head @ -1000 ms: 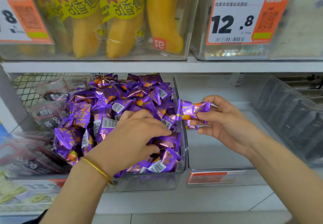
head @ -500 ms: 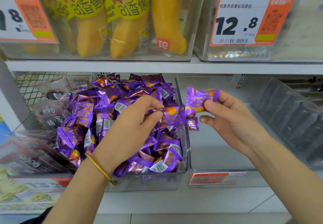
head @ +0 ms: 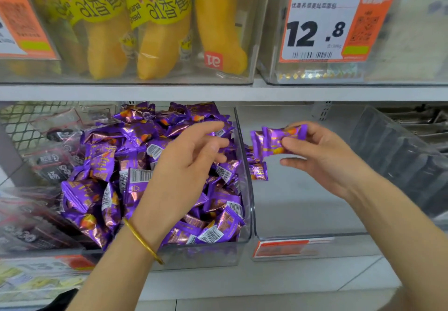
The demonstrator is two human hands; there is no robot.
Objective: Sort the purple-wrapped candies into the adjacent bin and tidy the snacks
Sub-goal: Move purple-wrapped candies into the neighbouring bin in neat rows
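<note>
My right hand (head: 322, 155) pinched what looked like two purple candies (head: 276, 141) above the adjacent bin (head: 303, 213). My left hand (head: 191, 162) hovered open, empty, over the full bin (head: 244, 213). Beneath my right hand lay few candies (head: 259, 171); most remained unsorted.

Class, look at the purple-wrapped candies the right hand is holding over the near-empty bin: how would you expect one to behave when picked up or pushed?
Probably light: the right hand pinches the purple candies with fingertips alone. The glossy foil looks slippery, so a push likely slides them. The crimped wrapper ends seem floppy and should crumple.
</note>
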